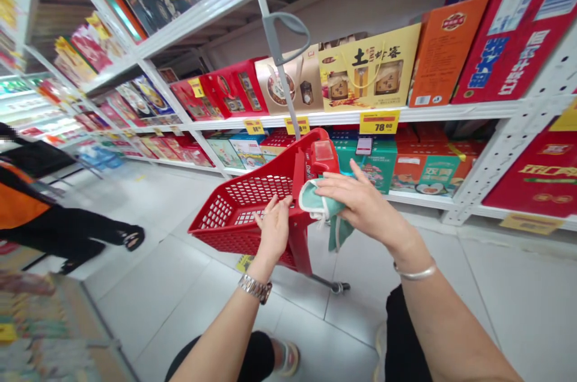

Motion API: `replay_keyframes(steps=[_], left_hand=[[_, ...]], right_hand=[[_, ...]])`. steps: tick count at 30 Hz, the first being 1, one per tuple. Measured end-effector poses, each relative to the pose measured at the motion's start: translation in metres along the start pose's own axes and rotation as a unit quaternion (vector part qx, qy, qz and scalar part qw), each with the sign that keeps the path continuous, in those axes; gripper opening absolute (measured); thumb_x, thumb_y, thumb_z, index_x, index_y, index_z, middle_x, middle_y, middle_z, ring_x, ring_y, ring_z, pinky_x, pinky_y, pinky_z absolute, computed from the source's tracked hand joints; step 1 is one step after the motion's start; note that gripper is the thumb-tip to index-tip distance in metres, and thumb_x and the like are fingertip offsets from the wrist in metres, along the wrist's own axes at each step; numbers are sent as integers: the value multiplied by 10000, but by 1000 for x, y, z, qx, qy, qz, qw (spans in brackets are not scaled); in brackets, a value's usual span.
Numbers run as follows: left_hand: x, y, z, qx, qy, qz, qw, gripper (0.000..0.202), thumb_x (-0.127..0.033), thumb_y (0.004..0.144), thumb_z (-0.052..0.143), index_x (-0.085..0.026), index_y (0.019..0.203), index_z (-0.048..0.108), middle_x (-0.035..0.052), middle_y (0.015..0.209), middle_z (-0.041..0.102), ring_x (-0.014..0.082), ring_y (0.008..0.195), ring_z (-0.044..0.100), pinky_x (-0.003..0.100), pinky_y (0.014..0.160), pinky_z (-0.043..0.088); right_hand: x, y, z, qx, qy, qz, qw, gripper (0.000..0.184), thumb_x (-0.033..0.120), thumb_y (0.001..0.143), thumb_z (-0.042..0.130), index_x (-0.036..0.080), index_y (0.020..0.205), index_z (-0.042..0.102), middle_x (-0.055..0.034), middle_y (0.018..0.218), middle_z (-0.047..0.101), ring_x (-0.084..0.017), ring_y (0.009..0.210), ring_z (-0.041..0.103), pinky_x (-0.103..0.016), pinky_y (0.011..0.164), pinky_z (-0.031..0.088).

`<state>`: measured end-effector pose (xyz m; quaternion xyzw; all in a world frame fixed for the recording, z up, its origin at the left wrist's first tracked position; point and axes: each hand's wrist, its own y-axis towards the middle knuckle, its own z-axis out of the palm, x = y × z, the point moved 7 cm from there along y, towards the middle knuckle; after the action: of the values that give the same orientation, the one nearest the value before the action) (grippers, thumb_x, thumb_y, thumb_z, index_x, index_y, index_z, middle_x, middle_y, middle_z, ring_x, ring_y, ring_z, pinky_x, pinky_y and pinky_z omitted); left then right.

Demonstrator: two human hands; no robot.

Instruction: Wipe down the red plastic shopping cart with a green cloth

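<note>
Cloth held in the right hand at the red cart's upper edge could snag, its tail hanging loose; the left hand, apart and empty, lies by the near edge.

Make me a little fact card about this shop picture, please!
Left hand: at the red cart, touching unclear
Right hand: holding green cloth at the cart
Wrists: metal watch left, silver bracelet right
White shelf: colourful boxes, yellow price tags
Floor: pale tiles
Nearby: person wearing orange and black
</note>
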<state>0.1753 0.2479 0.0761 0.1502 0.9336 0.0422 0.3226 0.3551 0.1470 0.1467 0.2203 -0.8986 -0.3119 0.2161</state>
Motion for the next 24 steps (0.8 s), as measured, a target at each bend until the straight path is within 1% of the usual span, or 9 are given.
replay_keyframes(steps=[2,4,6,9,11,14,17,19,24], left_hand=[[-1,-3,-2,-6,13,29,999,557,-379,1040,177,-322,1257,686,25,1426,626,272,1493,352,726,1199,49],[0,-5,-3,-8,22,57,998,547,-374,1037,186,-308,1266,679,33,1412,638,265,1490,355,712,1202,61],[3,-7,-6,-11,31,80,996,539,-381,1033,196,-306,1272,673,36,1404,645,253,1466,396,670,1211,125],[13,-9,-12,-17,43,107,993,540,-383,1025,196,-312,1272,672,30,1393,654,230,1421,460,602,1220,179],[22,-9,-17,-12,43,122,991,556,-381,1017,186,-311,1258,682,24,1384,660,220,1409,475,573,1228,186],[37,-11,-29,5,29,142,989,583,-391,1002,181,-285,1220,711,29,1360,677,218,1374,514,522,1227,242],[54,-13,-42,30,0,142,989,613,-434,992,185,-244,1159,743,51,1331,695,223,1312,571,467,1201,330],[66,-15,-50,50,-19,136,989,643,-486,986,181,-235,1136,753,56,1331,694,231,1299,584,468,1200,340],[92,-18,-67,54,-58,118,990,747,-652,951,170,-241,1019,789,69,1272,724,270,1267,614,545,1253,203]], right_hand=[[-8,-1,-4,-2,7,26,1000,599,-33,795,516,286,1280,662,-73,1355,667,-255,1344,555,-683,1209,152],[-6,0,-2,9,16,36,999,609,-27,801,514,277,1314,639,-82,1382,647,-260,1382,516,-686,1203,172],[6,3,7,27,22,24,999,609,-16,810,530,266,1343,619,-94,1408,626,-264,1422,467,-671,1202,202],[33,9,23,44,21,-14,999,563,9,830,575,240,1342,620,-101,1409,624,-261,1440,440,-618,1221,220],[49,12,31,45,23,-36,998,522,31,855,593,238,1333,623,-89,1392,637,-247,1428,453,-595,1240,181],[61,14,35,54,43,-61,996,478,110,889,643,277,1336,617,-66,1373,653,-233,1408,476,-608,1250,82],[62,14,34,72,63,-78,992,478,194,889,703,307,1344,610,-53,1379,651,-237,1421,460,-629,1241,19],[61,15,35,84,69,-79,991,504,221,879,729,318,1357,602,-50,1403,635,-242,1439,435,-639,1233,5],[49,17,41,123,85,-63,987,574,186,866,731,342,1395,573,-45,1478,570,-269,1488,357,-678,1209,-20]])
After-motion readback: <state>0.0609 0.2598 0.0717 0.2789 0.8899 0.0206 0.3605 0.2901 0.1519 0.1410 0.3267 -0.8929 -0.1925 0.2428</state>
